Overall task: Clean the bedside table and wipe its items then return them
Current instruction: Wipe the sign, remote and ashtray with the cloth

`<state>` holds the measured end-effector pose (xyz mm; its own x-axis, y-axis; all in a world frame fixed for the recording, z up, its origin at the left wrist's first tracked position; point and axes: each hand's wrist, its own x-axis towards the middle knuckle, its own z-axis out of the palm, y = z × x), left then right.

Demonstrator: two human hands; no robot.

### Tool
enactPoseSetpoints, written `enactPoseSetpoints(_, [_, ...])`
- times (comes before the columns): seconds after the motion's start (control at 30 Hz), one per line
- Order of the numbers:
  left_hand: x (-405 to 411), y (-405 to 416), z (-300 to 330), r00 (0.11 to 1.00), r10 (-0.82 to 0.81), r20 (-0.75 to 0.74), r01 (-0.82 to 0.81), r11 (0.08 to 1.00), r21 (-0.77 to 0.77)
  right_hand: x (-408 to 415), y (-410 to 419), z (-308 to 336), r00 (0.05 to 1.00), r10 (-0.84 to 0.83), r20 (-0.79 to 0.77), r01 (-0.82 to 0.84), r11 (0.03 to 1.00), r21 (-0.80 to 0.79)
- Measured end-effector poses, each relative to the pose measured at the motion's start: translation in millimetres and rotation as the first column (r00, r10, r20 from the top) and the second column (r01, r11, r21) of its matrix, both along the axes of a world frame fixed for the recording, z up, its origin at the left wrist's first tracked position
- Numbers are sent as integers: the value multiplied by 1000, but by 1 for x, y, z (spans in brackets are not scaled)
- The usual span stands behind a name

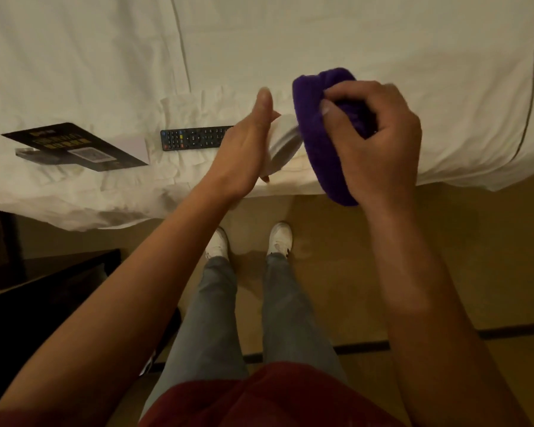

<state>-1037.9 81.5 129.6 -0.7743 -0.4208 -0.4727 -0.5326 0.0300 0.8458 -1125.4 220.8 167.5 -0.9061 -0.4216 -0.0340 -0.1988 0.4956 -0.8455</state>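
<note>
The biggest risk, as I judge it, is dropping the small white round item (282, 140) that my left hand (247, 140) holds: my palm is against its edge with the thumb straight up, the fingers are hidden behind it so I cannot tell how firmly they curl, and a hard push from the cloth could tip it out over the bare floor at the bed's edge. A lesser risk is the purple cloth (315, 131) slipping; my right hand (373, 134) has it bunched with fingers curled tight round it, pressing it against the item's face, and the loose end hanging below my palm could drag off. Smaller still, I might brush the TV remote (195, 138), which lies just to the left of my left hand, or the dark printed card (77, 146) well beyond that, both parked on the covers for their turn. The white bed (383, 41) spreads beyond both hands, its sheet rumpled under the items, so nothing sits level there. Below my wrists is tan flooring (444, 257) with my white shoes (279, 238) toeing the bed. The dark bedside table (43, 291) sits low and well left of my left forearm; little of it shows.
</note>
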Motion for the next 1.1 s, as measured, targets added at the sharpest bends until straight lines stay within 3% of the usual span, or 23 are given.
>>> enactPoseSetpoints(0.07, [0,0,0,998,-53,-36,51,997,-60,-2,-9,2,989,126,-78,-120,990,70])
enactPoseSetpoints(0.17, [5,-3,2,997,-36,-68,32,998,-58,-3,-17,1,979,196,-54,-187,972,143])
enactPoseSetpoints(0.27, [14,-8,5,995,-69,-74,65,996,-58,-13,-14,0,977,194,85,-206,966,157])
enactPoseSetpoints(0.4, [16,-11,8,978,-16,-209,1,997,-73,-28,-8,1,915,198,350,-225,973,38])
enactPoseSetpoints(0.5, [14,-10,6,969,149,-195,-133,987,94,-29,-8,1,858,246,451,-263,965,-27])
enactPoseSetpoints(0.53, [14,-7,5,953,262,-152,-225,947,228,-28,-8,0,842,251,477,-265,963,-39])
enactPoseSetpoints(0.63, [20,2,3,834,552,8,-446,666,598,-24,-10,-3,804,247,541,-261,964,-52])
enactPoseSetpoints(0.8, [29,18,-4,692,688,216,-603,388,697,-17,-17,-8,766,248,593,-268,962,-57])
enactPoseSetpoints(0.93, [29,14,-6,672,704,229,-576,302,760,-11,-13,-12,654,206,728,-231,971,-67])
enactPoseSetpoints(1.1, [20,7,-7,705,701,105,-378,246,892,-4,-8,-18,458,91,884,47,991,-126])
